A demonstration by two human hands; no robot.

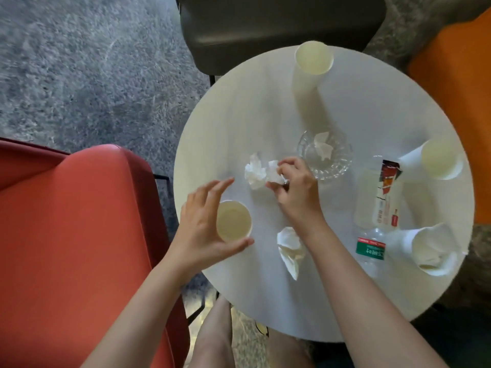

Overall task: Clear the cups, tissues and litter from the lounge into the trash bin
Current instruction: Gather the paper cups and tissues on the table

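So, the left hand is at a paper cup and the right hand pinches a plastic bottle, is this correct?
Not quite. In the head view the right hand pinches a crumpled tissue instead. The left hand is at the paper cup, as you say.

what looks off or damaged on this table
The paper cup at the near right edge of the table is crushed, its rim bent out of round. A crumpled tissue also sits in the glass dish.
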